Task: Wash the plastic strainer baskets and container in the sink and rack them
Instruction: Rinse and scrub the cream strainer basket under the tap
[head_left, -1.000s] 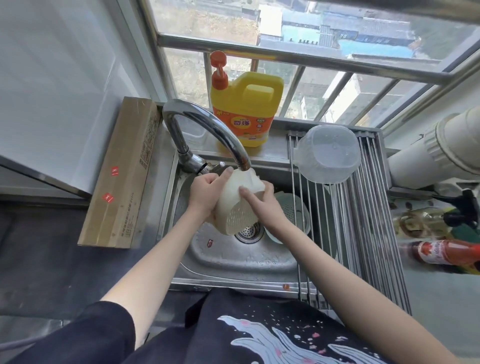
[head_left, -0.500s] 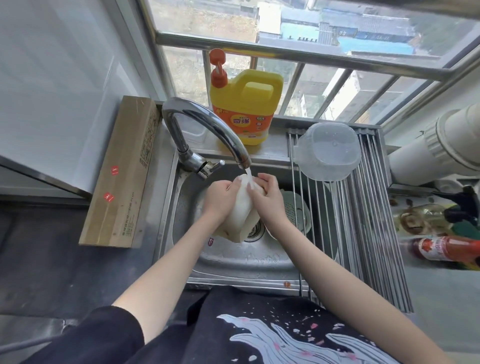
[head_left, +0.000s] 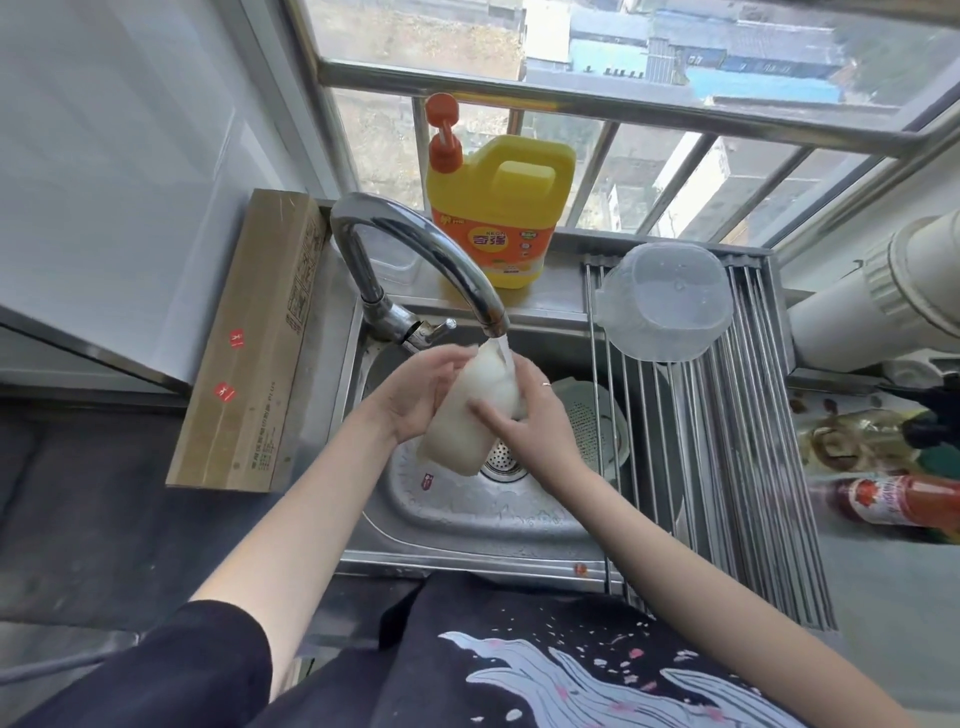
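A cream plastic strainer basket (head_left: 467, 415) is held tilted on edge over the sink (head_left: 467, 519), right under the faucet (head_left: 415, 254). Water runs from the spout onto its upper rim. My left hand (head_left: 415, 395) grips its left side. On its right side my right hand (head_left: 524, 410) presses with the fingers spread across it. A second, pale green strainer basket (head_left: 587, 421) lies in the sink to the right, partly under the rack bars. A clear plastic container (head_left: 665, 301) rests upside down on the roll-up metal rack (head_left: 753, 467).
A yellow dish soap jug (head_left: 504, 208) with an orange pump stands on the sill behind the faucet. A long cardboard box (head_left: 249, 348) lies left of the sink. Bottles (head_left: 893, 499) and a white pipe (head_left: 883, 296) sit at the right. The drain (head_left: 501, 460) is below the basket.
The basket has turned from showing its perforated bottom to standing on edge under the stream, and it has risen closer to the spout. My hands have closed in on both of its sides.
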